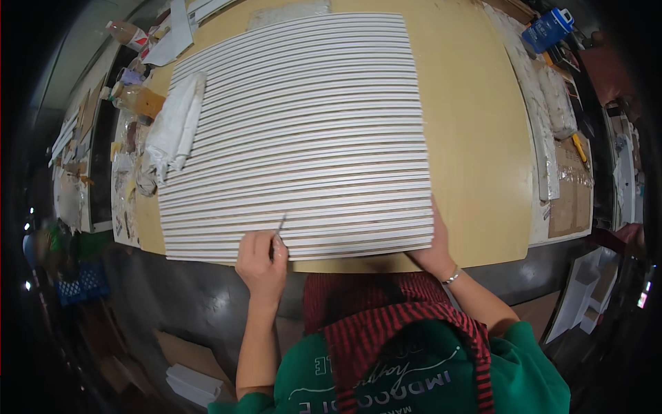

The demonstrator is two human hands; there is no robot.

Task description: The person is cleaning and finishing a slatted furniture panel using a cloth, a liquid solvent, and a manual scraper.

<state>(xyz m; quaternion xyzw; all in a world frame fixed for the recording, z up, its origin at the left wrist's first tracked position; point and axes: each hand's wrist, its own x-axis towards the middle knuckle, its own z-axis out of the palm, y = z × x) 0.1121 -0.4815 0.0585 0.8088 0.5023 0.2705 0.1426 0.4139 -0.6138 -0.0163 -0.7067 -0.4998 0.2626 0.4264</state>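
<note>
A large panel with white slats and narrow brown gaps (pixel 303 138) lies across the table in front of me. My left hand (pixel 261 265) is closed at its near edge, left of centre. From its fingers a thin dark pointed tool (pixel 282 222) sticks up over the slats; its exact kind is too small to make out. My right hand (pixel 434 250) grips the panel's near right corner, thumb along the side edge and the other fingers partly hidden beneath. A crumpled white cloth (pixel 178 124) rests on the panel's left side.
The yellowish tabletop (pixel 476 138) shows right of the panel. At left stand a bottle of amber liquid (pixel 141 101) and a red-labelled bottle (pixel 129 34). Wrapped white strips (pixel 552 100), cardboard (pixel 572 186), a yellow-handled tool (pixel 579 148) and a blue container (pixel 548 30) lie at right.
</note>
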